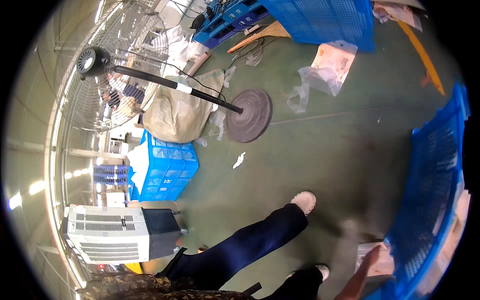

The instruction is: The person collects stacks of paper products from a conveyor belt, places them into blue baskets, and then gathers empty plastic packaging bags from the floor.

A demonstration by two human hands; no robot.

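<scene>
At the lower right, my right hand (370, 256) is closed on a pale, pinkish plastic bag (382, 266) beside the wall of a blue mesh crate (425, 195). The hand is small and slightly smeared, and the fingers are partly hidden against the bag. Its bare forearm comes in from the lower edge. My left hand does not show. More pinkish material (457, 225) lies behind the crate's mesh wall at the right rim.
A black pedestal fan (248, 115) stands on green floor near a stuffed beige sack (177, 107), a blue crate (167, 167) and a wheeled grey-white machine (107, 234). Loose plastic (320, 80) lies by another blue crate (325, 22). A dark trouser leg (245, 245) crosses below.
</scene>
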